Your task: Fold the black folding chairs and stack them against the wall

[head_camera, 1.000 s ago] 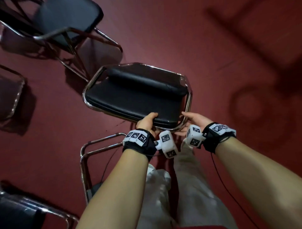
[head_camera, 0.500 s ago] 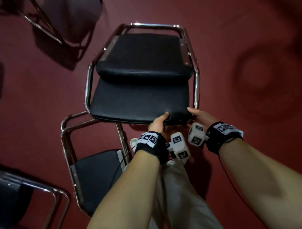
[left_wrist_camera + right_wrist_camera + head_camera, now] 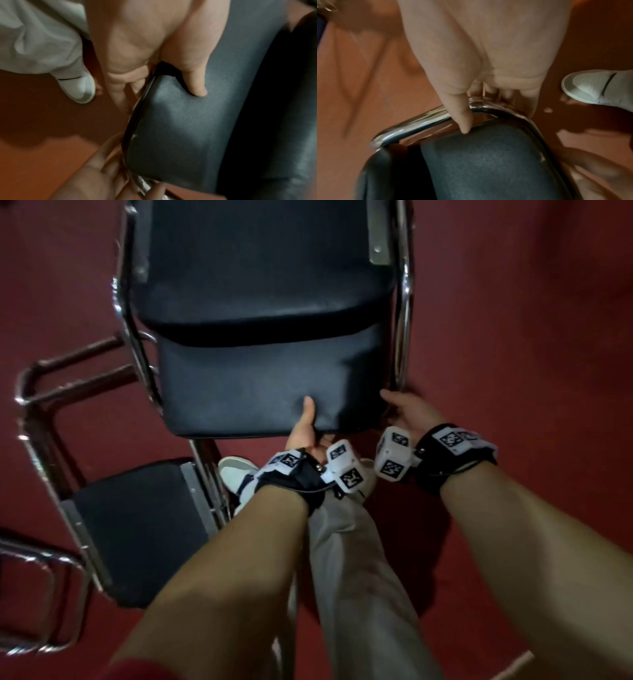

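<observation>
change: held chair (image 3: 267,337) now fills more of the head view than 0.5 s ago, nearer and steeper; both hands keep their grip.
head: left hand (image 3: 305,433) grips backrest bottom edge, thumb on top; right hand (image 3: 407,412) at the chrome frame (image 3: 402,302) corner. Second chair (image 3: 137,525) lower left on red floor (image 3: 513,337).
left wrist: thumb (image 3: 195,86) pressed on black pad, fingers curled beneath.
right wrist: hand wrapped round the chrome tube (image 3: 423,124), thumb tip touching pad; white shoe (image 3: 590,88) on floor.
</observation>
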Motion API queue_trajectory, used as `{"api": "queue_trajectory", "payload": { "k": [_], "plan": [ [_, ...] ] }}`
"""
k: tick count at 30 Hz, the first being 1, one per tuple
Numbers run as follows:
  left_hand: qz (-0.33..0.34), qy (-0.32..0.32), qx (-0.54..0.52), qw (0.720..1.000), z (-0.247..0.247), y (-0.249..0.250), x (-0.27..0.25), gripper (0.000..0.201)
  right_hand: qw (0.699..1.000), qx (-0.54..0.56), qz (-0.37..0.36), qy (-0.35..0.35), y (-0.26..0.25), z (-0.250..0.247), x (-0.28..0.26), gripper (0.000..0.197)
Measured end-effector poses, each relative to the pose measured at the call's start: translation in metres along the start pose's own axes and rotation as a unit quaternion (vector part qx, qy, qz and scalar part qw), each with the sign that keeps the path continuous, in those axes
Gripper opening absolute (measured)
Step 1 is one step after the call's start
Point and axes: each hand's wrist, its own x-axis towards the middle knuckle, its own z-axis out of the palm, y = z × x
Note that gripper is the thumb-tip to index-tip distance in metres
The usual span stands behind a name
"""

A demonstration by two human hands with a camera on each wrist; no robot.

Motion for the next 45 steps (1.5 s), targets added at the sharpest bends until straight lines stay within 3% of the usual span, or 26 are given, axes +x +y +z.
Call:
{"api": "queue_trajectory", "payload": {
  "k": [5, 13, 19, 21, 25, 29, 32, 37, 41, 45],
  "plan": [
    [0.018, 0.013, -0.069, 0.997, -0.014, -0.006, 0.058, 0.071, 0.998, 0.053, -0.023, -0.004, 0.035, -0.015, 0.072, 0.023],
    [0.022, 0.020, -0.083, 0.996, -0.046, -0.006, 0.143, 0.068, 0.996, 0.084, 0.005, 0.011, 0.075, -0.018, 0.150, 0.041],
    [0.022, 0.029, -0.113, 0.993, -0.071, 0.003, 0.190, 0.069, 0.995, 0.095, 0.017, 0.007, 0.090, -0.011, 0.191, 0.038],
    [0.011, 0.027, -0.124, 0.992, -0.075, 0.008, 0.196, 0.075, 0.994, 0.105, 0.020, 0.011, 0.095, -0.009, 0.202, 0.042],
    [-0.042, 0.017, -0.137, 0.990, -0.087, 0.010, 0.211, 0.105, 0.992, 0.121, 0.026, 0.025, 0.101, -0.004, 0.215, 0.040],
    [-0.011, 0.051, -0.111, 0.992, -0.088, 0.015, 0.205, 0.070, 0.992, 0.114, -0.001, 0.046, 0.108, 0.000, 0.225, 0.041],
    [-0.003, 0.058, -0.068, 0.996, -0.091, 0.019, 0.206, 0.051, 0.994, 0.097, 0.009, 0.043, 0.104, 0.002, 0.228, 0.030],
    [-0.025, 0.056, 0.005, 0.998, -0.087, 0.019, 0.202, 0.052, 0.995, 0.077, 0.018, 0.063, 0.103, 0.004, 0.223, 0.043],
    [-0.013, 0.060, 0.046, 0.997, -0.084, 0.016, 0.190, 0.055, 0.995, 0.067, 0.017, 0.071, 0.105, 0.004, 0.212, 0.042],
    [-0.004, 0.068, 0.023, 0.997, -0.084, 0.019, 0.165, 0.049, 0.998, 0.041, 0.025, 0.051, 0.114, 0.002, 0.189, 0.051]
  ]
}}
